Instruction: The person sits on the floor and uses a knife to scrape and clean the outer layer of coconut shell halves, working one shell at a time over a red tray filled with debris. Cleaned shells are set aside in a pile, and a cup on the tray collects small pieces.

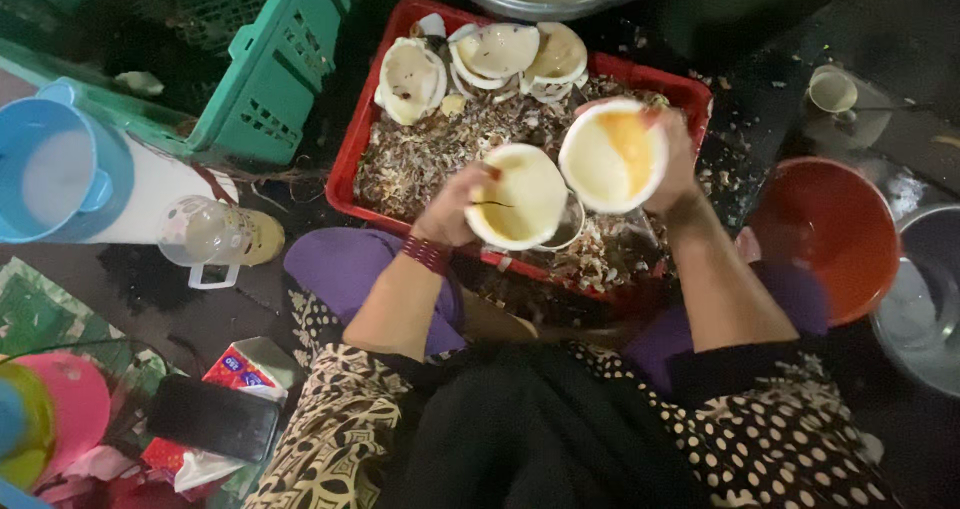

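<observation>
At the far left a blue plastic jug [55, 169] stands on the dark floor [150, 289], with a pink round lid [75, 399] below it and a green slatted crate [280, 69] tilted behind; a clear mug [205, 234] lies on its side near a black phone [212, 417], which rests on a red and white packet [240, 367] bearing small blue patches. In the middle, a red rectangular tray [345, 169] holds brown shell scraps and a stack of pale scallop shells [480, 59] along its far edge. Over the tray the left hand [455, 207], a dark red band at its wrist, is closed around a cream half shell [520, 197] turned hollow side up. Just beside it the right hand [675, 159] grips a second half shell [612, 156], whose inside shows orange flesh; the two shells nearly touch. To the right sit an orange-red bowl [825, 229] and a grey metal basin [925, 309]
</observation>
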Demonstrator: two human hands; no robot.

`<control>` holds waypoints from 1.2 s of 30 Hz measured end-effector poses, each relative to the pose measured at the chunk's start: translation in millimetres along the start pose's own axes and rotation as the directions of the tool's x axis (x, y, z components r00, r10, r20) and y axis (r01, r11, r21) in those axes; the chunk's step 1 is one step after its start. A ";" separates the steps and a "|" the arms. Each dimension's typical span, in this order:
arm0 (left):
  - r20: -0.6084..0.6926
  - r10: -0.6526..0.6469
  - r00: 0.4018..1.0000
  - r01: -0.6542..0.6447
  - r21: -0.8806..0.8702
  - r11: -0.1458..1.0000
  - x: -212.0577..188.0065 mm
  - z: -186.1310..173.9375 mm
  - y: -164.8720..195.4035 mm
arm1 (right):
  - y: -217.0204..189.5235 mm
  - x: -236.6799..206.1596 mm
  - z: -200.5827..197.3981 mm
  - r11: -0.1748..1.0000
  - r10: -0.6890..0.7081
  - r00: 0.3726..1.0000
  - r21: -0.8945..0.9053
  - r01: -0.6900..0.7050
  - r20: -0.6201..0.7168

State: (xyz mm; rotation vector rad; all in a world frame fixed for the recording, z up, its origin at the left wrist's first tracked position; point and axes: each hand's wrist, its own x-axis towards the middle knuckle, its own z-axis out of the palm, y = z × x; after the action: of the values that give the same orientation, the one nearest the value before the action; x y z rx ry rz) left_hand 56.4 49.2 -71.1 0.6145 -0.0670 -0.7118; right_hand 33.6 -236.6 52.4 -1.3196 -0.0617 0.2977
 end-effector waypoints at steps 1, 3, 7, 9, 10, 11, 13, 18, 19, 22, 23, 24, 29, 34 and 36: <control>-0.003 -0.013 1.000 0.013 -0.063 0.998 -1.3 -6.7 3.5 | 0.4 5.2 -4.2 0.969 0.068 0.997 0.234 -0.073 0.030; -0.004 -0.037 0.999 0.035 -0.184 0.982 -3.3 -12.4 8.1 | 4.9 16.7 -7.0 0.868 0.122 0.993 0.486 -0.100 -0.013; 0.119 0.561 0.819 -0.561 0.369 0.741 4.0 4.2 10.2 | 24.0 29.1 4.5 0.823 0.202 0.928 0.568 0.013 -0.314; -0.238 0.237 0.942 -0.281 -0.173 0.944 10.6 19.5 11.7 | 34.4 28.9 12.1 0.809 0.126 0.929 0.578 0.106 -0.347; -0.206 0.234 0.950 -0.283 -0.254 0.925 11.2 26.0 14.4 | 39.5 28.0 15.4 0.795 0.007 0.948 0.577 0.187 -0.317; -0.175 0.234 0.956 -0.281 -0.335 0.899 11.8 32.9 15.6 | 43.2 28.1 16.5 0.771 -0.112 0.951 0.579 0.266 -0.287; -0.167 0.244 0.955 -0.293 -0.427 0.855 10.3 44.2 16.2 | 49.8 29.3 16.4 0.791 -0.199 0.942 0.522 0.318 -0.271; -0.288 0.262 0.921 -0.366 -0.409 0.836 12.9 55.1 2.1 | 63.8 39.1 10.8 0.899 -0.083 0.905 0.360 0.249 -0.418; -0.292 0.248 0.924 -0.352 -0.389 0.852 14.3 54.5 -1.9 | 66.5 41.0 10.6 0.909 -0.037 0.892 0.355 0.217 -0.450; -0.308 0.226 0.924 -0.329 -0.343 0.880 17.5 51.9 -11.5 | 72.0 46.0 9.7 0.956 0.099 0.855 0.288 0.061 -0.509; -0.312 0.226 0.923 -0.330 -0.339 0.881 18.2 52.8 -14.2 | 73.0 46.9 8.8 0.966 0.145 0.838 0.258 -0.006 -0.526; -0.314 0.228 0.922 -0.332 -0.335 0.882 18.2 54.4 -16.1 | 73.8 47.4 8.4 0.971 0.187 0.818 0.227 -0.071 -0.544; -0.373 0.252 0.893 -0.367 -0.281 0.887 16.6 78.7 -22.8 | 81.3 38.2 14.1 0.118 -0.776 0.579 -0.845 0.521 0.249; -0.294 0.663 0.689 -0.456 0.535 0.711 19.5 97.3 -25.7 | 84.9 26.0 46.6 0.786 -0.558 0.702 -0.009 0.618 -0.443; -0.265 0.636 0.724 -0.386 0.609 0.693 20.2 97.6 -26.6 | 74.7 25.5 56.6 0.763 -0.450 0.780 0.267 0.589 -0.434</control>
State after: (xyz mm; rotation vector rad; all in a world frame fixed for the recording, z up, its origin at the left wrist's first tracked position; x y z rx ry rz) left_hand 30.7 -28.4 -8.4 1.2181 0.0093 0.0621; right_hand 32.6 -160.7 -8.0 -0.8839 -0.0719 -0.4027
